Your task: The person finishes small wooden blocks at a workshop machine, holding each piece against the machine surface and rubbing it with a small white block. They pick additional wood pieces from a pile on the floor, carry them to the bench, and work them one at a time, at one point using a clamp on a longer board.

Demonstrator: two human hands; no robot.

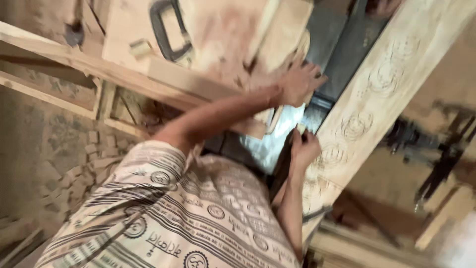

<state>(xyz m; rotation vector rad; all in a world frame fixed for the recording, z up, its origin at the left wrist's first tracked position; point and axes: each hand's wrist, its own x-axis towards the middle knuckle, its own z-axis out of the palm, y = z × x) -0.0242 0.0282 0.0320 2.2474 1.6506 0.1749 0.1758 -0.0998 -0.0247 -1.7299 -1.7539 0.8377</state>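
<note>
Observed from close by: a person in a patterned shirt (188,218) bends over the work, back toward the viewer. Both visible arms belong to this person; the camera wearer's own hands are out of view. The far hand (297,82) lies open, fingers spread, pressed flat on a pile of pale wood pieces (277,39) at the bench edge. The near hand (303,146) is closed in a fist around a dark tool (283,166), whose tip is too blurred to read. That fist touches the left edge of a long pale plank (391,64) running diagonally from near centre to far right, with ring patterns carved along its face. A black clamp (168,30) sits on the far bench. Small wood blocks (94,154) lie scattered on the floor, left.
</note>
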